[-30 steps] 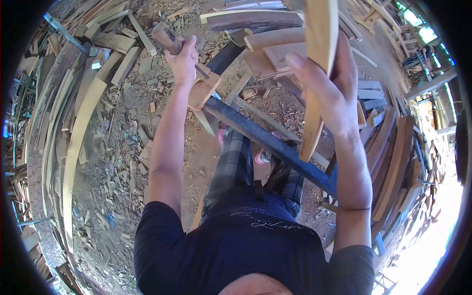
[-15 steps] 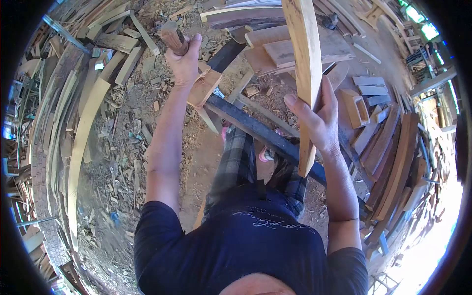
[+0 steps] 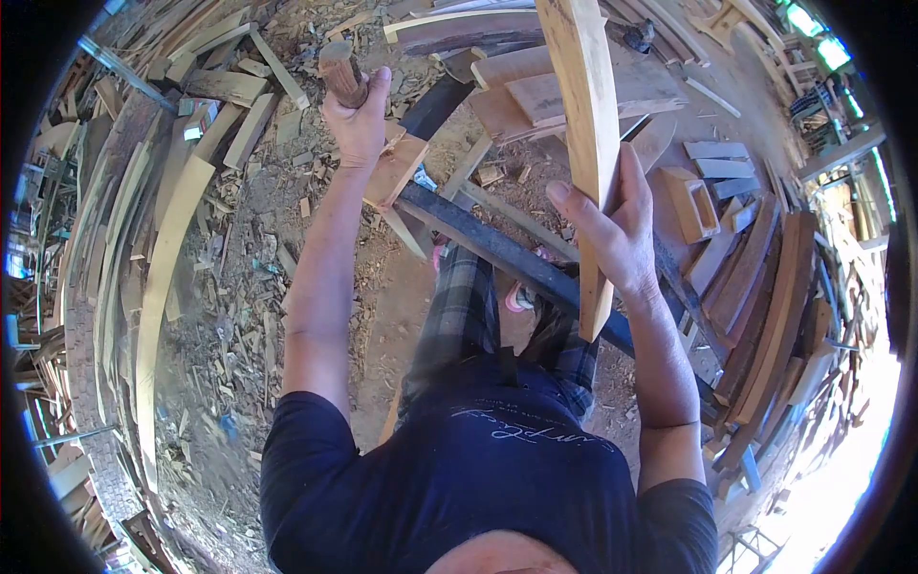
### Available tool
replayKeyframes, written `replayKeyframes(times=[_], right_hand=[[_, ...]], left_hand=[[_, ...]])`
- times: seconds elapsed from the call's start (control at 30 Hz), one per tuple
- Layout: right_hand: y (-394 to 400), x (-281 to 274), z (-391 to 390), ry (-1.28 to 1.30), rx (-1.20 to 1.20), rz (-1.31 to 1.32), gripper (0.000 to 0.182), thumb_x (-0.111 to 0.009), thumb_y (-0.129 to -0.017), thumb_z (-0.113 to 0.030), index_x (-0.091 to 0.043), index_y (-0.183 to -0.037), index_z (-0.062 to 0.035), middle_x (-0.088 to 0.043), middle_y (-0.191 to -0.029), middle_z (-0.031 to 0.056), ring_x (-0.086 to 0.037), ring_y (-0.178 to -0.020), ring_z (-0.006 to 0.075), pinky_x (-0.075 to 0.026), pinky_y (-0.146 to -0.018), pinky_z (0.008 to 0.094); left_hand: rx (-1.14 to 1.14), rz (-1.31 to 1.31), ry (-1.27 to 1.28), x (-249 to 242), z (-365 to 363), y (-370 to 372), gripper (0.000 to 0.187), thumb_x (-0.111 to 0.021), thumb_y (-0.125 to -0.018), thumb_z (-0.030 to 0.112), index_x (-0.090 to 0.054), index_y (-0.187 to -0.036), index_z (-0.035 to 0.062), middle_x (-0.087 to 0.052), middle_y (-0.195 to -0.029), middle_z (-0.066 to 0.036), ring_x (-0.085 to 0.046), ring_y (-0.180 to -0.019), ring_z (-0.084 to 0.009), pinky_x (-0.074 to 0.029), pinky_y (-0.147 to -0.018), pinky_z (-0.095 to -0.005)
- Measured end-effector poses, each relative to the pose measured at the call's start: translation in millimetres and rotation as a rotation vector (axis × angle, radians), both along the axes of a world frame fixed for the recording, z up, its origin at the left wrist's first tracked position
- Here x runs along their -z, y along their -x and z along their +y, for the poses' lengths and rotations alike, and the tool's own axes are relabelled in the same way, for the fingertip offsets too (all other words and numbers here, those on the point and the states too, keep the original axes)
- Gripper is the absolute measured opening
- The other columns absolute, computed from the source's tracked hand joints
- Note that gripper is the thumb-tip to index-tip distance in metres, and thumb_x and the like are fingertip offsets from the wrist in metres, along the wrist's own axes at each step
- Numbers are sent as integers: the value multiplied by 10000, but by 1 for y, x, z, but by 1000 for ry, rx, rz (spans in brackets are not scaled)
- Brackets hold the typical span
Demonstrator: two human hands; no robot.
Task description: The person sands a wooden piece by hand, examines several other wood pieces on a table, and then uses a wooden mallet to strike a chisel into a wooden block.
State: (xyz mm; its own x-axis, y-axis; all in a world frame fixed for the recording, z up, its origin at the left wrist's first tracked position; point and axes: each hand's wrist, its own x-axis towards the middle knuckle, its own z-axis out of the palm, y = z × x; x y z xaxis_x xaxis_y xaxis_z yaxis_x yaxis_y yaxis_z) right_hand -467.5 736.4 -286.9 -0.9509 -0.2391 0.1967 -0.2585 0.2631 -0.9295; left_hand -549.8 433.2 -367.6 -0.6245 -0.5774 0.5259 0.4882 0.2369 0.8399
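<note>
My left hand (image 3: pixel 356 122) is wrapped round a short brown wooden handle (image 3: pixel 342 75), whose rounded end sticks up above the fist. Just below and right of that fist is a small wooden block (image 3: pixel 397 170) at the end of a dark beam (image 3: pixel 488 241). A long, slightly curved pale wooden piece (image 3: pixel 591 115) stands nearly upright in my right hand (image 3: pixel 620 225), with the thumb on its near side and the fingers behind it. Its lower end overlaps the dark beam in view; whether they touch I cannot tell.
Flat boards (image 3: pixel 535 100) are stacked ahead. At the right lie a hollow wooden frame (image 3: pixel 690 206) and several curved timbers (image 3: pixel 775 316). A long curved plank (image 3: pixel 163 277) lies at the left, beside wood scraps (image 3: pixel 229 316) on the ground.
The pale wooden piece and my right hand have shifted slightly left in view. Both hands keep their hold.
</note>
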Motion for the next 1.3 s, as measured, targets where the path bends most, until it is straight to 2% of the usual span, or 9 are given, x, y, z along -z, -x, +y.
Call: replayKeyframes(times=[0.23, 0.43, 0.5, 0.53, 0.57, 0.67, 0.73, 0.87, 1.3], right_hand=[[18, -56, -9, -29, -53, 323, 578, -785, -749, -360, -507, -1080, 23, -620, -827, 90, -631, -727, 140, -511, -618, 277], [5, -130, -30, 519, -124, 496, 523, -695, -839, -216, -416, -1185, 59, -542, -796, 110, -552, -505, 130, -553, -455, 276], [15, -79, -43, 171, -91, 367, 477, -749, -790, -277, -510, -1085, 12, -660, -856, 129, -687, -742, 201, -546, -625, 304], [34, -41, -43, -329, -103, 789, 501, -731, -784, -308, -495, -1090, 11, -657, -882, 199, -693, -777, 292, -554, -662, 354], [35, -15, -45, -486, -232, 537, 542, -720, -768, -354, -486, -1090, 14, -642, -896, 252, -676, -805, 372, -545, -691, 404], [34, -24, -40, -493, -215, 547, 592, -712, -753, -376, -480, -1133, 14, -646, -903, 253, -673, -805, 381, -537, -701, 426], [25, -61, -37, -499, -234, 417, 587, -724, -748, -331, -487, -1162, 12, -643, -887, 255, -673, -776, 367, -532, -704, 425], [1, -111, -36, -35, -94, 389, 474, -734, -781, -315, -552, -1121, -38, -617, -815, 27, -594, -695, 87, -452, -557, 241], [5, -54, -14, -21, -102, 284, 522, -780, -750, -322, -513, -1033, 25, -632, -863, 106, -622, -759, 161, -488, -662, 307]], left_hand=[[-23, 14, 30, -9, 12, -4, 297, -733, -854, 130, -492, -680, 124, -467, -597, 81, -403, -524, -15, -318, -485, -211], [-1, -7, 67, -5, 8, -1, 265, -749, -846, 157, -533, -703, 102, -506, -668, 79, -418, -578, -17, -334, -519, -210], [12, -86, 57, -7, 7, -3, 270, -762, -812, 167, -555, -671, 65, -542, -638, 50, -467, -584, -48, -393, -537, -256], [10, -77, 57, -7, 8, -1, 270, -762, -812, 167, -555, -671, 65, -542, -638, 50, -467, -584, -48, -393, -537, -256], [25, 4, -77, -3, 11, 2, 265, -759, -811, 147, -555, -665, 62, -544, -636, 53, -468, -582, -48, -391, -535, -255], [106, 222, -289, 8, 9, 17, 237, -739, -820, 85, -548, -682, 62, -546, -665, 62, -462, -576, -44, -386, -533, -241], [166, -28, -101, 30, -8, 9, 241, -711, -840, 58, -528, -684, 76, -522, -658, 71, -451, -563, -37, -371, -526, -218], [66, 81, -246, 9, 5, 3, 298, -718, -850, 81, -505, -644, 106, -471, -597, 84, -428, -542, -16, -333, -507, -201], [29, 44, -100, 10, -9, 1, 241, -763, -829, 147, -557, -729, 71, -537, -685, 62, -454, -624, -22, -386, -567, -208]])
